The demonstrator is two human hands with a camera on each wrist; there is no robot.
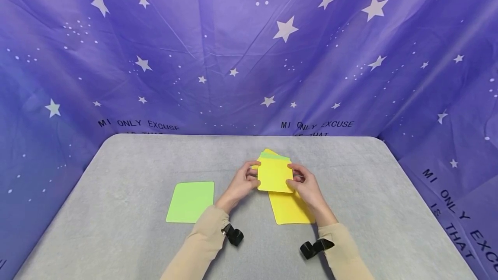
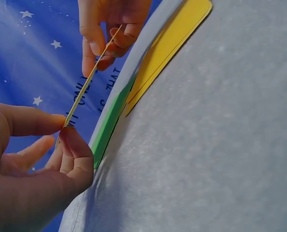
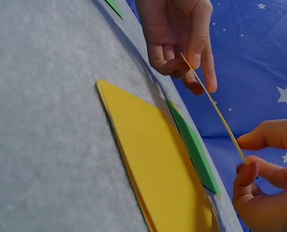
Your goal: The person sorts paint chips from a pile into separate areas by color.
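Both hands hold up a thin yellow square card (image 1: 275,174) with rounded corners, raised above the table. My left hand (image 1: 242,183) pinches its left edge between thumb and fingers. On the opposite edge, my right hand (image 1: 308,185) pinches it likewise. Each wrist view shows the card (image 2: 83,92) nearly edge-on. Beyond it, a green card (image 3: 194,147) and a bit of yellow lie on the table, partly hidden in the head view. Nearer, under the right forearm, rests a larger-looking yellow card (image 1: 292,208), whose edge looks layered in the right wrist view.
A separate green card (image 1: 191,202) lies flat on the grey tabletop (image 1: 128,167), left of the left forearm, which overlaps its corner. A purple curtain (image 1: 233,46) with white stars hangs behind the table and along its sides. Black wrist cameras (image 1: 233,234) sit on both sleeves.
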